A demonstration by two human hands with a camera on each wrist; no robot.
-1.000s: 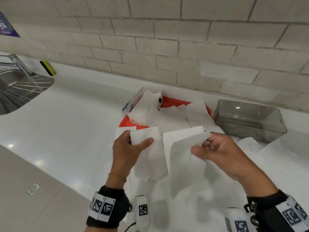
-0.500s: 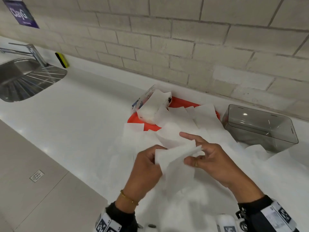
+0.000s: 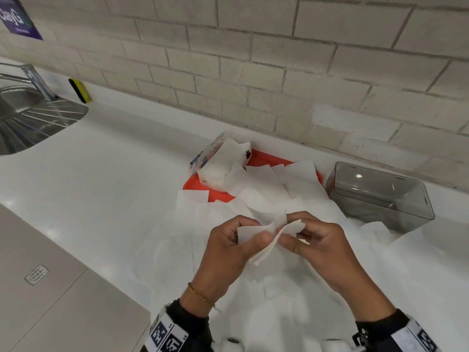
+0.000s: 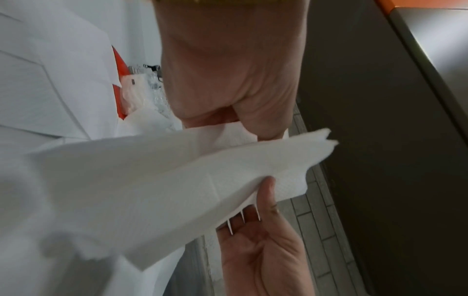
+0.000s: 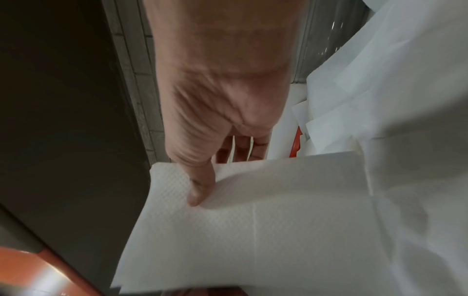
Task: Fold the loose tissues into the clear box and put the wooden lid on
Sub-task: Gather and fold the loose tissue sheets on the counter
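Note:
A folded white tissue (image 3: 262,246) hangs between my two hands above the counter. My left hand (image 3: 253,231) pinches its left end with thumb over fingers. My right hand (image 3: 289,229) pinches the right end, and the two hands almost touch. The left wrist view shows the tissue (image 4: 152,180) under my left hand (image 4: 255,130). In the right wrist view my right hand (image 5: 217,174) has its thumb on the tissue (image 5: 253,220). The clear box (image 3: 380,196) stands open and holds nothing at the back right. Several loose tissues (image 3: 266,196) cover the counter. No wooden lid is in view.
An orange tray (image 3: 264,158) sits against the brick wall with an opened tissue pack (image 3: 223,166) on it. A steel sink (image 3: 25,118) and a yellow sponge (image 3: 80,90) are far left. The counter's front edge runs at lower left.
A second ago my hands held tissue spread out and apart. They have since come together and dropped lower, and the tissue is folded into a small narrow piece.

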